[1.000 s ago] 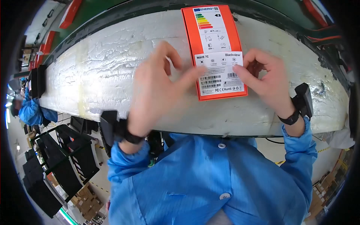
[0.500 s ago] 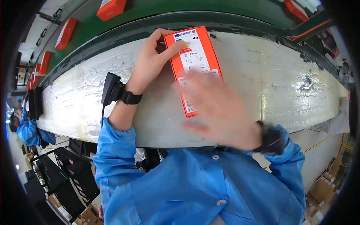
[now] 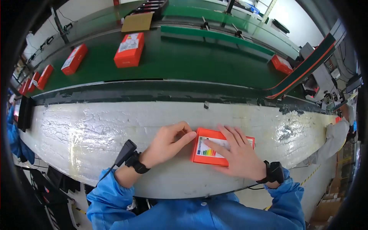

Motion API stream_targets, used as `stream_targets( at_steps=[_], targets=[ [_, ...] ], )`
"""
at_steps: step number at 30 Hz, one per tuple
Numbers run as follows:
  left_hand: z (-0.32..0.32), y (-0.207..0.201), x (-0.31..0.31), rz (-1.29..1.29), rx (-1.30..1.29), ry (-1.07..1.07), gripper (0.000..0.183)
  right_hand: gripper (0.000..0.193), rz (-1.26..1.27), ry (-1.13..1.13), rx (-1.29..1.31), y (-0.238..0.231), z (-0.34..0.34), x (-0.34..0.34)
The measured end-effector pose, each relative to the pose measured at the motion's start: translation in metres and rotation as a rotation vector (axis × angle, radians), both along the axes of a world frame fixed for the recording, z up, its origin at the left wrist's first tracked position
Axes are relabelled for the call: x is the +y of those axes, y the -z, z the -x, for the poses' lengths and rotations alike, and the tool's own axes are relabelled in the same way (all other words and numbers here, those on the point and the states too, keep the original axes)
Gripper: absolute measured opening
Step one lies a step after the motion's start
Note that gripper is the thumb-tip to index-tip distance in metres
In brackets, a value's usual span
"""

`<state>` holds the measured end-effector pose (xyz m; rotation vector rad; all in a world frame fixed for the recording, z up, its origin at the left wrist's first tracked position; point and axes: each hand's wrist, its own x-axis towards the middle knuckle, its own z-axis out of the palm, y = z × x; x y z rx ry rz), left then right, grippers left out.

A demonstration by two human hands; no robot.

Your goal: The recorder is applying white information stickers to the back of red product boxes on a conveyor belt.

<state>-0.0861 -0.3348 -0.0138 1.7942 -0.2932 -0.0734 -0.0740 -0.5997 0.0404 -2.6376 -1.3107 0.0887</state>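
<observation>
An orange-red box with a white label showing coloured bars lies flat on the worktable, its length running left to right. Over its top is my right hand, fingers spread and flat, the index finger reaching along the label. My right thumb is low at the box's near side. My left hand is beside the box's left end, its fingers bent and the thumb and index finger close together at the corner. Whatever may be between those fingertips is too small to make out. Both wrists wear black straps with small devices.
The pale, scuffed worktable borders a green conveyor belt. On the belt stand several similar boxes, including a nearer orange-red box. A dark arm with an orange stripe slants across the belt at right. A black tray stands at the table's left end.
The view has shifted to show more of the belt. The box has turned from lengthwise to crosswise and is nearer my body. My left hand has left its upper side; my blurred right hand has settled flat.
</observation>
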Motion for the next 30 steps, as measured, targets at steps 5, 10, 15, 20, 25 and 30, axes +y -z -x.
stream_targets(
  at_steps=[5,10,15,20,25,30],
  targets=[
    [-0.005,0.011,0.002,-0.096,-0.042,-0.232,0.019,0.074,-0.043,-0.131,-0.083,-0.006,-0.059,-0.006],
    [-0.007,0.008,0.001,-0.1,-0.057,-0.226,0.017,0.07,-0.107,0.004,-0.481,-0.023,-0.215,0.003],
    [-0.009,0.011,0.012,-0.071,0.047,-0.255,0.022,0.054,-0.349,0.054,-0.433,0.026,-0.221,0.047],
    [-0.077,-0.003,0.062,-0.652,-0.467,-0.631,0.05,0.049,-0.389,-0.156,-0.244,0.063,-0.117,0.047],
    [-0.167,-0.01,0.105,-1.012,-0.302,-0.997,0.083,0.038,-0.463,-0.105,-0.076,0.068,-0.088,0.044],
    [-0.21,0.004,0.125,-0.994,-0.056,-0.965,0.08,0.03,-0.531,-0.103,-0.06,0.067,-0.086,0.048]
  ],
)
